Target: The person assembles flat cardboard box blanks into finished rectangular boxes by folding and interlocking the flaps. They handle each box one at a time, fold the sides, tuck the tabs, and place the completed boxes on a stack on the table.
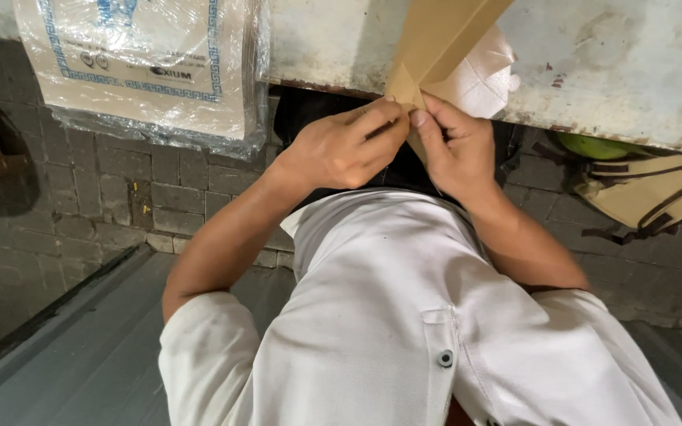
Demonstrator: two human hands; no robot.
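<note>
White shirt (404,315), short-sleeved, with a buttoned chest pocket; fills the frame from 5 to 7 o'clock, closest to the lens.

Left hand (345,146): just left of centre, fingers curled, thumb and forefinger pinched on the folded corner of the brown paper piece (436,39).

Right hand (455,150): just right of centre, touching the left at the fingertips, thumb and fingers closed on the same corner from the other side.

Brown paper piece: long, creased, running from the pinched corner up toward 12 to 1 o'clock, lying across the edge of the worn white table (617,63).

White cloth or paper (479,79): on the table, partly under the brown piece.

Plastic-wrapped flat carton (144,63): at 10 to 11 o'clock, overhanging the table edge.

Tan bag with dark straps (649,193): at 3 o'clock, on the brick floor (80,189).
</note>
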